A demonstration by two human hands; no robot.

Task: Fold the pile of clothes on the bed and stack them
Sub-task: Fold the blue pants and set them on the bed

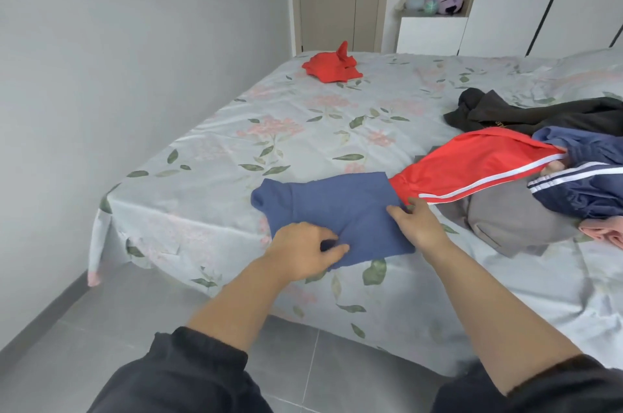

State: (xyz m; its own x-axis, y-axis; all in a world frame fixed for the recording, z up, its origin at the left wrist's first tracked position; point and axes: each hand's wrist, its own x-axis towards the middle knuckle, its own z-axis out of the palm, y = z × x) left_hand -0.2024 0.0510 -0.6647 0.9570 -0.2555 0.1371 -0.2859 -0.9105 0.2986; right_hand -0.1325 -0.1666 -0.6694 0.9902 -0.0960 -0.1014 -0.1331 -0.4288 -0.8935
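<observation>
Head view shows a blue garment [337, 206] lying flat near the front edge of the bed [209, 149]. The left hand [300, 252] pinches a fold at its near side. The right hand [418, 222] grips its right edge, just beside the red shorts [472, 166] of the unfolded pile [505, 220].

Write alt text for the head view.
Two bare hands fold a blue garment on a floral bed: left hand pinches a fold, right hand sits on its right edge. A pile of unfolded clothes lies to the right.
</observation>
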